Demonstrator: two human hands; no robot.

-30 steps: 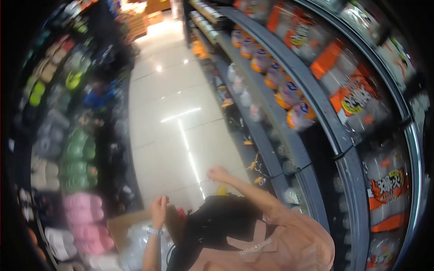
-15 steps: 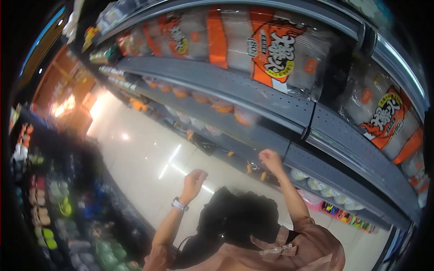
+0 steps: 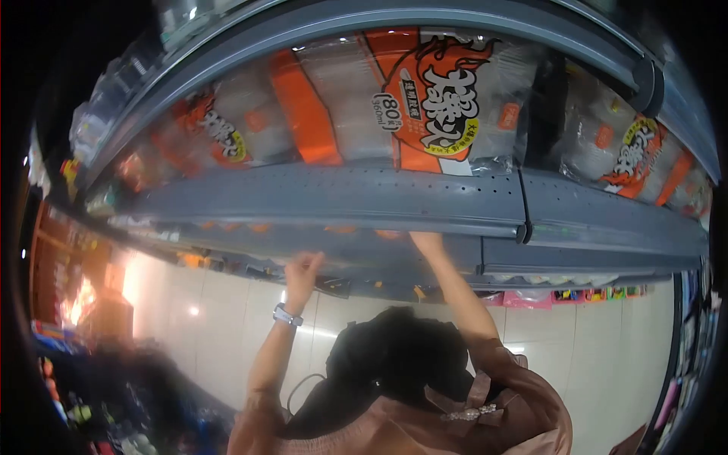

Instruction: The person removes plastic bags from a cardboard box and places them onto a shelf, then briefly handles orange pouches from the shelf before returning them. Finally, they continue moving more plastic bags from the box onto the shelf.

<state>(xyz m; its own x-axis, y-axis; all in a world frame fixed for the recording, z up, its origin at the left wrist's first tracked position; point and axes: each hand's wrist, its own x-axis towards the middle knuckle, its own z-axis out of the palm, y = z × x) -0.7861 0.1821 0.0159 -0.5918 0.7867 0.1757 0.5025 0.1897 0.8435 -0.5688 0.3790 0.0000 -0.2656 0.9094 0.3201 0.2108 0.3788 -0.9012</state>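
Observation:
My left hand (image 3: 303,270), with a pale watch (image 3: 287,315) on its wrist, is raised in front of the lower shelves. Its fingers are curled in and nothing shows in them. My right hand (image 3: 427,243) reaches to the shelf level below the large packs. The front lip of the upper shelf (image 3: 341,193) hides its fingers. Close to it are orange-bottomed items (image 3: 340,228), mostly hidden under that lip. Above both hands stands a large clear pack of plastic cups (image 3: 341,83) with an orange label; its print reads 80 and 360ml.
Similar packs (image 3: 633,155) stand to the right and left on the same shelf. A black bag or dark cloth (image 3: 398,349) hangs at my front. Colourful small goods (image 3: 591,293) line the low right side. Pale tiled floor (image 3: 205,303) shows below, with dark, blurred displays at lower left.
My view has turned, so the shelves now run nearly level across it. Both hands have moved up toward the shelves, and the right fingers have passed out of sight under the shelf lip.

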